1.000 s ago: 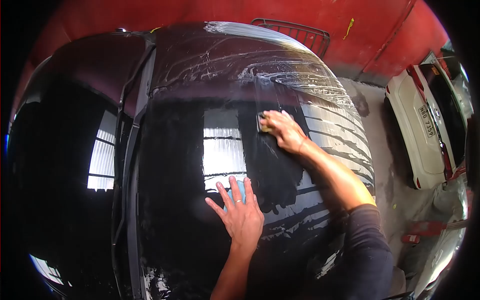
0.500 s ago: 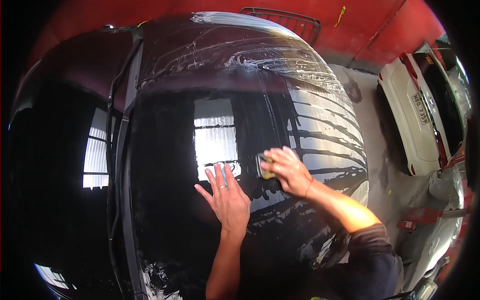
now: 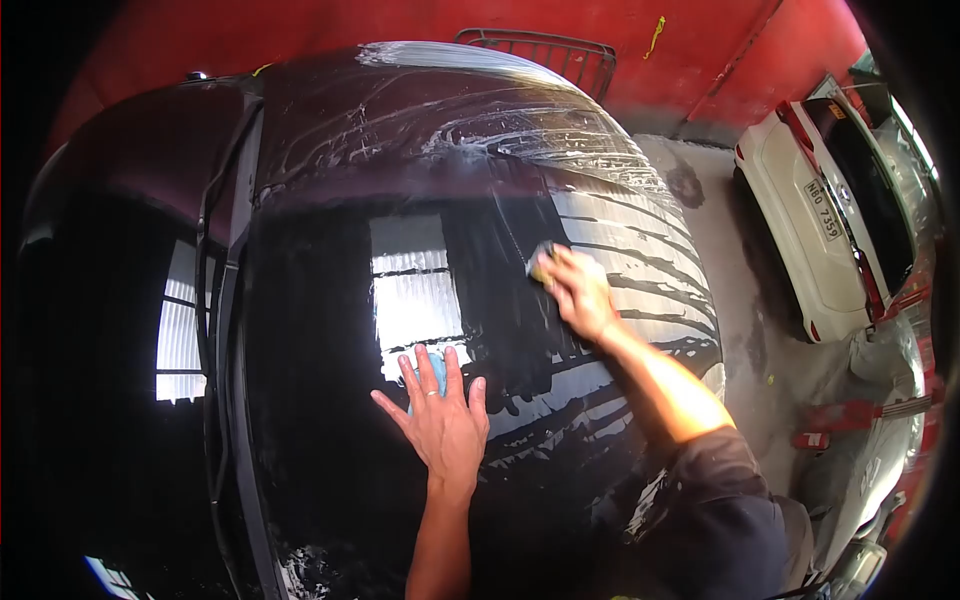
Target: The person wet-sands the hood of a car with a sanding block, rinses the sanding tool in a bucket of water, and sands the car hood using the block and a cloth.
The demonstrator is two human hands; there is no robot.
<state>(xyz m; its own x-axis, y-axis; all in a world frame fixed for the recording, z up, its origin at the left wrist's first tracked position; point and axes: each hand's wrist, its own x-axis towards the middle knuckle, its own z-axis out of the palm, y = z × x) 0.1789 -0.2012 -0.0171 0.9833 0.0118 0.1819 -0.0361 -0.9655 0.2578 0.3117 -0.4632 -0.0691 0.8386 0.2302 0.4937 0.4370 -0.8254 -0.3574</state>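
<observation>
A glossy dark car hood [image 3: 330, 340], wet and streaked with foamy residue, lies under both hands. My left hand [image 3: 447, 430] is flat on it with fingers spread. Beneath those fingers shows a light-blue piece [image 3: 438, 372], mostly covered, so its kind is unclear. Farther right, my right hand [image 3: 583, 295] is closed around a small yellowish sponge [image 3: 543, 264] with a darker face, slightly blurred. The sponge is against the hood, beside the pale streaked reflection.
Along the left runs the windshield's base with a wiper [image 3: 205, 270]. A red wall [image 3: 300, 25] with a leaning metal rack [image 3: 590, 68] stands beyond the car. At right, a white car [image 3: 800, 220] is parked on the concrete floor [image 3: 735, 290].
My right hand has moved the sponge up across the hood, away from my left hand. My left hand sits slightly lower, with more of the blue piece showing. The view has shifted a little.
</observation>
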